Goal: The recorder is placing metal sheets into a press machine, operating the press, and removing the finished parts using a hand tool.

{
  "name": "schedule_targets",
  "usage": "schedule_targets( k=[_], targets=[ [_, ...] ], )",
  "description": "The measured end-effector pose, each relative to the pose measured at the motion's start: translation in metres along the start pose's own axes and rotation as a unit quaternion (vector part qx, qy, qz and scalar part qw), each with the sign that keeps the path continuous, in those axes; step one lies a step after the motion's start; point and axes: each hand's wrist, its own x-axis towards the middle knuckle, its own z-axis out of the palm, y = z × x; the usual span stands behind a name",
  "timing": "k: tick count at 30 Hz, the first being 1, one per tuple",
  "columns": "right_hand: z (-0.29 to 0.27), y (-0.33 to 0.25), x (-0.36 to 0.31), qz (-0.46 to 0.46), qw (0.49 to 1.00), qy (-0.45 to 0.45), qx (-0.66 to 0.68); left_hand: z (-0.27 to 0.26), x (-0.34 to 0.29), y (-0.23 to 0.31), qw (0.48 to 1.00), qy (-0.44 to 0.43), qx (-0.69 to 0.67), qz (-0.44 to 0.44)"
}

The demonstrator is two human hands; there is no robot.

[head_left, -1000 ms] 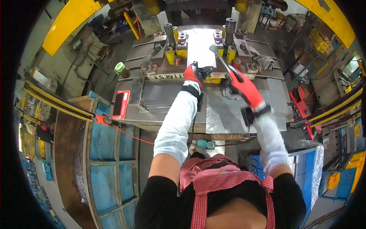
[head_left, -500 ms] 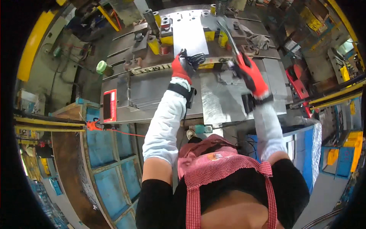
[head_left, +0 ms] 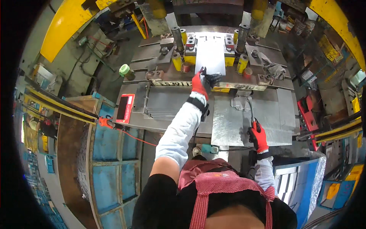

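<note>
Left hand, gloved, fingers pinching the near edge of the metal sheet lying in the press die; right hand gripping a hooked rod; seat sheet squarely, fingers outside.

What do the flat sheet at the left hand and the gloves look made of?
Flat sheet: apparently bare metal, pale grey with a bright glare. Gloves: seemingly knit fabric, red with dark coated fingers on the left hand; the right hand looks the same.
</note>
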Motion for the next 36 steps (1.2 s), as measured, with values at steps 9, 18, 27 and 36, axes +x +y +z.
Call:
schedule_targets(
  k=[9, 18, 27, 36],
  targets=[
    [-0.024, 0.006, -0.044, 0.034, 0.993, 0.046, 0.099, -0.043, 0.102, 0.015, 0.996, 0.033, 0.051, 0.062],
    [-0.068, 0.083, -0.016, -0.023, 0.990, 0.073, 0.120, -0.021, -0.054, 0.004, 0.909, 0.112, 0.381, 0.125],
    [-0.057, 0.036, -0.039, 0.065, 0.993, 0.022, 0.098, -0.150, -0.204, -0.077, 0.330, 0.175, 0.894, 0.246],
    [-0.063, 0.050, -0.035, 0.057, 0.980, 0.002, 0.190, -0.164, -0.198, -0.075, 0.333, 0.155, 0.928, 0.057]
  ],
)
